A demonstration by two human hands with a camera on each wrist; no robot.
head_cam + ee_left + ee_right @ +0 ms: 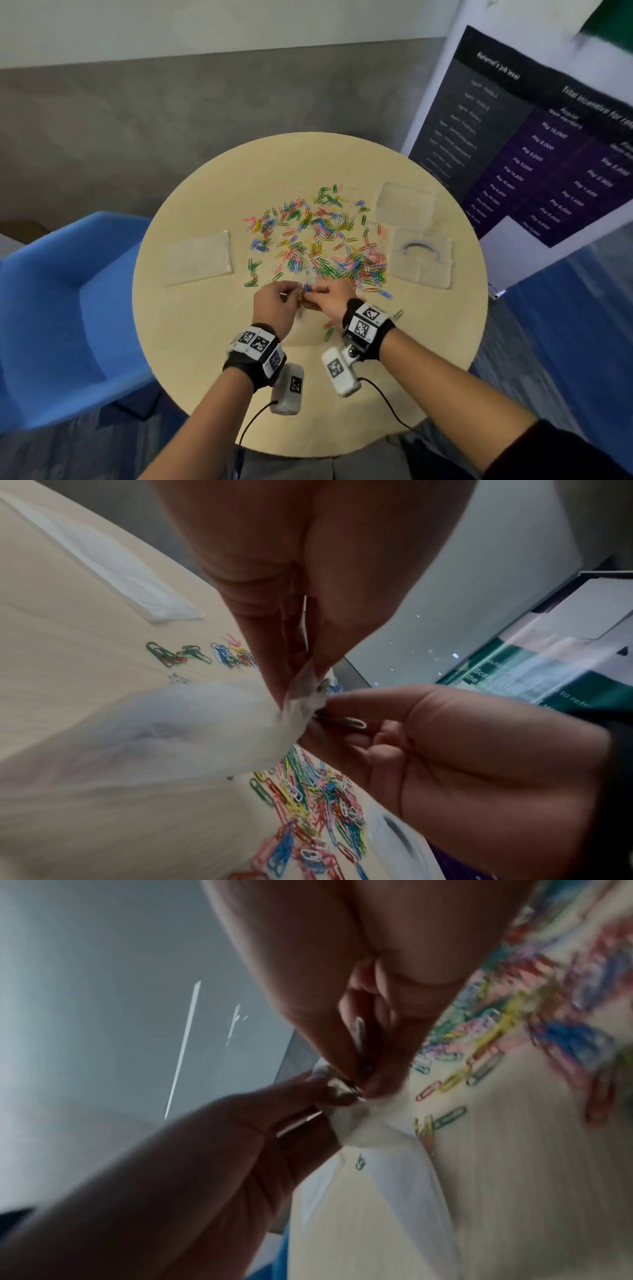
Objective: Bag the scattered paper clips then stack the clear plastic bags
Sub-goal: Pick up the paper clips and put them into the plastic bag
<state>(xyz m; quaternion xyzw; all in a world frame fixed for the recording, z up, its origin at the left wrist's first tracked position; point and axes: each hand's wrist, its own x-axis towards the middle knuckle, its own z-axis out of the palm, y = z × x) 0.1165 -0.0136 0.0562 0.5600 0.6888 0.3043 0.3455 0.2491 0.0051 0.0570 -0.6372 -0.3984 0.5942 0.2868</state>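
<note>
Hands meet above the near part of the round table. The left hand pinches the mouth of one clear plastic bag between thumb and fingers, and the bag hangs down from that grip toward the tabletop. The right hand has its fingertips curled around a few paper clips right at the bag's opening; one white clip shows clearly between the fingers, the rest are too hidden to count. Beyond the hands, the loose paper clips lie scattered across the middle of the table in many colours, far too many to count. Three more clear bags lie flat: one bag on the left, and two on the right, a nearer bag and a farther bag. Off the table stand one blue chair to the left and one dark poster at the far right.
</note>
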